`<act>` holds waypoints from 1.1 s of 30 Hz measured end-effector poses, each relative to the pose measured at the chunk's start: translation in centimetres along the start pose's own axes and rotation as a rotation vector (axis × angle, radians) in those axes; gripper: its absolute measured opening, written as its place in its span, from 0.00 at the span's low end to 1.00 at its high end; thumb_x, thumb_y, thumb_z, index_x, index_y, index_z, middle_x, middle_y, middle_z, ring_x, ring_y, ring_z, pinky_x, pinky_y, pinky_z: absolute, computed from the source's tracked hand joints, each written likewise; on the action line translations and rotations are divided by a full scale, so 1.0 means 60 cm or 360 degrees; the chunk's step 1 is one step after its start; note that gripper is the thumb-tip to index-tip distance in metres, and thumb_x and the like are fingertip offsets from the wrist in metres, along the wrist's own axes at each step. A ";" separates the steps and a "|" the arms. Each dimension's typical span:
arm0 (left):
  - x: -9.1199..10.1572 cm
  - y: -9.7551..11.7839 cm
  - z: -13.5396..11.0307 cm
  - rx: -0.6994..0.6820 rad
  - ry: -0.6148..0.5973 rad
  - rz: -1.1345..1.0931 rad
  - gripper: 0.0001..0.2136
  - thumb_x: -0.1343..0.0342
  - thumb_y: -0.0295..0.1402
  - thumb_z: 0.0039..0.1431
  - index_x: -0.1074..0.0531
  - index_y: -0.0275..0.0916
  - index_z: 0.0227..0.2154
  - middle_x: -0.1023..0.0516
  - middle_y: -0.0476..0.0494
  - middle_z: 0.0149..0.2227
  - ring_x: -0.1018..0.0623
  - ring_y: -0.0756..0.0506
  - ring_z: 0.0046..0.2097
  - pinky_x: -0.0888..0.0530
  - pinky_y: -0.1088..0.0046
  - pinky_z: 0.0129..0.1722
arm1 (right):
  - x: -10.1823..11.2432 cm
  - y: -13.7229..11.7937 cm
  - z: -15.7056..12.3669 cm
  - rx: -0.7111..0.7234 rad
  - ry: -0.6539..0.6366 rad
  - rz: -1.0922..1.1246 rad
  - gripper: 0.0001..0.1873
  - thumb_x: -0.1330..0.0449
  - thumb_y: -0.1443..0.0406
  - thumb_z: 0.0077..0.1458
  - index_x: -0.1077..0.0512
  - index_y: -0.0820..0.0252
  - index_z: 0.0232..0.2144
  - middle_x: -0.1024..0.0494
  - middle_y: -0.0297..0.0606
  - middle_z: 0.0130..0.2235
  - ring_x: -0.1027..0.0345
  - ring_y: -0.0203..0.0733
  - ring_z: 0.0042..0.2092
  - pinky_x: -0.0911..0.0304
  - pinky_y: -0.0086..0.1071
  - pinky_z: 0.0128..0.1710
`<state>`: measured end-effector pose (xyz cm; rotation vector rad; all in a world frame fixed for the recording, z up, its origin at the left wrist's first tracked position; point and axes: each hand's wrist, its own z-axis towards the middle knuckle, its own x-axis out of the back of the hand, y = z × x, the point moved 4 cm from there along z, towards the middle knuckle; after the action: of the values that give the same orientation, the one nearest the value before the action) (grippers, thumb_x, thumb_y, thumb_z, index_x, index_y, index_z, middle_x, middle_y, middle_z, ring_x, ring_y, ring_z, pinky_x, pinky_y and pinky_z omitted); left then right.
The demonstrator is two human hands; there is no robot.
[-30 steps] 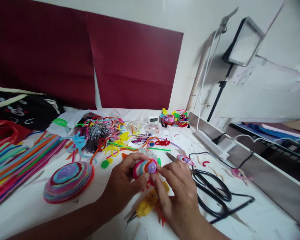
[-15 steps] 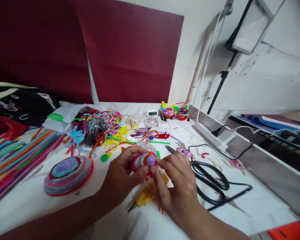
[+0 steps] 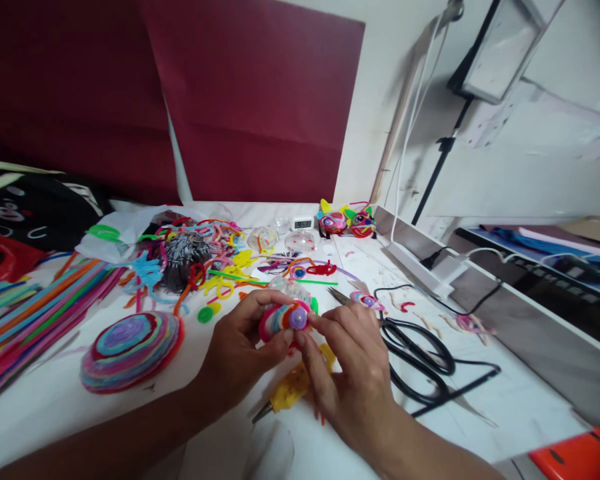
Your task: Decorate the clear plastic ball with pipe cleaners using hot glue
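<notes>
Between my two hands is a small coiled pipe-cleaner piece (image 3: 283, 319) in pink, white, blue and orange, with a purple bead-like centre facing up. My left hand (image 3: 245, 343) grips its left side between thumb and fingers. On the right edge, beside the purple centre, my right hand (image 3: 347, 353) pinches it with thumb and forefinger. Under the hands lies a yellow glue gun (image 3: 287, 392), its metal nozzle pointing to the lower left and its body partly covered by my right hand. A large striped pipe-cleaner disc (image 3: 133, 351) rests left of my left hand.
Black-handled scissors (image 3: 420, 357) lie right of my right hand, with a black cable near them. Bundled pipe cleaners (image 3: 40, 313) cover the left side. Farther back are a tangled pile of pipe cleaners (image 3: 225, 243), a small digital clock (image 3: 303, 224) and a colourful mask-like piece (image 3: 347, 221).
The whole view has shifted slightly, so things sit a little farther left. Both hands keep their hold on the coiled piece, with hardly any movement.
</notes>
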<state>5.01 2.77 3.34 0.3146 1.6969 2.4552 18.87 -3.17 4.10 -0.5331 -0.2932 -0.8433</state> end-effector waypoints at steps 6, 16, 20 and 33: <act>-0.001 -0.004 0.000 0.0005 -0.0018 0.0025 0.12 0.38 0.26 0.50 0.30 0.40 0.38 0.21 0.52 0.29 0.22 0.51 0.28 0.23 0.80 0.29 | -0.001 0.002 0.000 -0.0041 -0.0063 -0.0030 0.05 0.42 0.69 0.57 0.27 0.62 0.36 0.28 0.39 0.30 0.38 0.44 0.34 0.43 0.41 0.34; 0.002 -0.013 0.000 0.0015 -0.0003 -0.0014 0.12 0.38 0.26 0.50 0.30 0.41 0.38 0.22 0.53 0.33 0.21 0.52 0.31 0.24 0.82 0.31 | -0.002 0.010 0.002 -0.0061 -0.0084 -0.0026 0.04 0.40 0.68 0.57 0.28 0.60 0.37 0.27 0.38 0.31 0.36 0.44 0.35 0.43 0.41 0.35; 0.001 -0.014 0.000 0.0042 -0.0014 -0.0039 0.12 0.38 0.27 0.51 0.30 0.41 0.39 0.21 0.52 0.32 0.21 0.52 0.30 0.23 0.81 0.30 | -0.002 0.010 0.003 -0.0072 -0.0085 -0.0025 0.05 0.40 0.68 0.56 0.28 0.60 0.37 0.27 0.38 0.32 0.36 0.44 0.35 0.43 0.42 0.36; 0.002 -0.019 0.000 0.0049 -0.0041 -0.0148 0.12 0.38 0.25 0.51 0.29 0.43 0.39 0.21 0.56 0.33 0.22 0.54 0.32 0.25 0.85 0.32 | 0.003 0.015 0.006 -0.0071 -0.0047 0.0000 0.05 0.38 0.66 0.55 0.26 0.62 0.35 0.28 0.40 0.31 0.37 0.44 0.34 0.43 0.42 0.35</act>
<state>4.90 3.20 2.26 0.2634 1.7006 2.3513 19.65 -2.58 4.15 -0.5872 -0.3021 -0.8440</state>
